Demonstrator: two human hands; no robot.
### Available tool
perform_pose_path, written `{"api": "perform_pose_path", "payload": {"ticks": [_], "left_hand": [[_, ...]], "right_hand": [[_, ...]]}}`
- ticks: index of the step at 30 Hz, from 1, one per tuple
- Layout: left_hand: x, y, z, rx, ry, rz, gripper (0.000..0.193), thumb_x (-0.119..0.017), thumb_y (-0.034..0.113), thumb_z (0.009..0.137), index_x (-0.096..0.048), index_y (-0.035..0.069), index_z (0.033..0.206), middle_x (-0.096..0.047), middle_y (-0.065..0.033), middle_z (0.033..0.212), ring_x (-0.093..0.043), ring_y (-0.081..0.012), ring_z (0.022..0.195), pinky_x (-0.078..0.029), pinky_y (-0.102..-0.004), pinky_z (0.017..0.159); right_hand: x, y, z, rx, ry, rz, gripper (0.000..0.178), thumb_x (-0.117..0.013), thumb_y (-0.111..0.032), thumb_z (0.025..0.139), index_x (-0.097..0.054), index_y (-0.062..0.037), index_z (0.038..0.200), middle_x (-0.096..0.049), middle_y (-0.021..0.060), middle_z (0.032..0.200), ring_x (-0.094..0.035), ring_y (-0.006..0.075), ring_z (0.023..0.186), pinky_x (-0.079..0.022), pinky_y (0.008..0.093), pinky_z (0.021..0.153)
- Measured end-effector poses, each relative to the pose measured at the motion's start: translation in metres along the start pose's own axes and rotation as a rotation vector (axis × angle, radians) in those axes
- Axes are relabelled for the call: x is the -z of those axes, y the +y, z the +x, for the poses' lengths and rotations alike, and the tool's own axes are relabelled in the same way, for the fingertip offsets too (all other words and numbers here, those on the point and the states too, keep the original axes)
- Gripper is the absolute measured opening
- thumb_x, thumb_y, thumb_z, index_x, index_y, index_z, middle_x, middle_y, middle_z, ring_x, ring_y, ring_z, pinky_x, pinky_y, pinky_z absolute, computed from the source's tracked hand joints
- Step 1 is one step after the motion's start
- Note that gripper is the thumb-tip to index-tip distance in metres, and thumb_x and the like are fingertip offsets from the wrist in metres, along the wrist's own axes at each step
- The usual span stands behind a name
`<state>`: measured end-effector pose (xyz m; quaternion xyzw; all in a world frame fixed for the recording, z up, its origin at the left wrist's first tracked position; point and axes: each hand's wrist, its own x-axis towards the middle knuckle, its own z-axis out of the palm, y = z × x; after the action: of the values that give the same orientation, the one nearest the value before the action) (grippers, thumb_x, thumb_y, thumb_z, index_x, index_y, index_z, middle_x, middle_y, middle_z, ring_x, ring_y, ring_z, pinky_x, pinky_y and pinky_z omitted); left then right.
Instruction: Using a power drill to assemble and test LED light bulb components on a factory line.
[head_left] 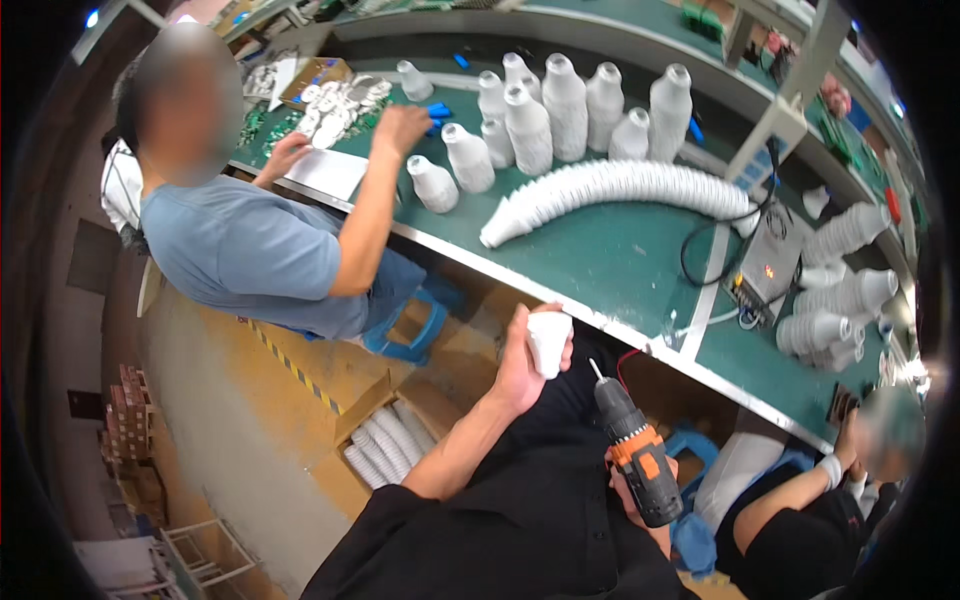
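Observation:
My left hand is closed around a white tapered plastic cup, held in front of the bench edge. The cup's wide end faces up and away from me. To its right, my right hand grips a black and orange cordless drill; the drill body hides part of that hand. The drill's bit points up and toward the bench, apart from the cup. Beyond my hands, a long curved stack of nested white cups lies on the green bench top.
Several upright cup stacks stand farther back. A metal power box with cables sits right, near more lying stacks. A co-worker in blue works at left; another person sits at right. A carton of cups is below left.

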<state>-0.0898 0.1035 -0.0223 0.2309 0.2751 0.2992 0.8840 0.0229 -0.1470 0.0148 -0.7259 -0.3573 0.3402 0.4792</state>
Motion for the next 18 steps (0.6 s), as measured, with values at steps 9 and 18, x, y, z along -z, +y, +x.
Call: {"api": "perform_pose_path", "payload": {"ticks": [9,18], "left_hand": [[0.019,0.021,-0.032,-0.023,-0.086,0.208,0.073,-0.073,0.004,0.087,-0.033,0.008,0.148,-0.059,-0.0076,0.107,-0.061,-0.015,0.087,-0.053,-0.0295,0.075],[0.038,0.042,-0.043,0.016,-0.033,0.171,0.097,-0.071,-0.004,0.081,-0.016,0.013,0.16,-0.057,-0.0078,0.105,-0.057,-0.0135,0.082,-0.047,-0.0282,0.067]], "right_hand": [[0.013,-0.032,0.013,-0.105,0.006,0.245,0.023,-0.068,-0.002,0.083,-0.065,0.0035,0.105,-0.069,0.0083,0.087,-0.063,0.0102,0.063,-0.052,0.0238,0.058],[-0.002,-0.044,0.02,-0.142,-0.026,0.241,0.017,-0.066,0.004,0.083,-0.066,0.0029,0.101,-0.069,0.0076,0.083,-0.065,0.0115,0.065,-0.052,0.0247,0.06]]}}
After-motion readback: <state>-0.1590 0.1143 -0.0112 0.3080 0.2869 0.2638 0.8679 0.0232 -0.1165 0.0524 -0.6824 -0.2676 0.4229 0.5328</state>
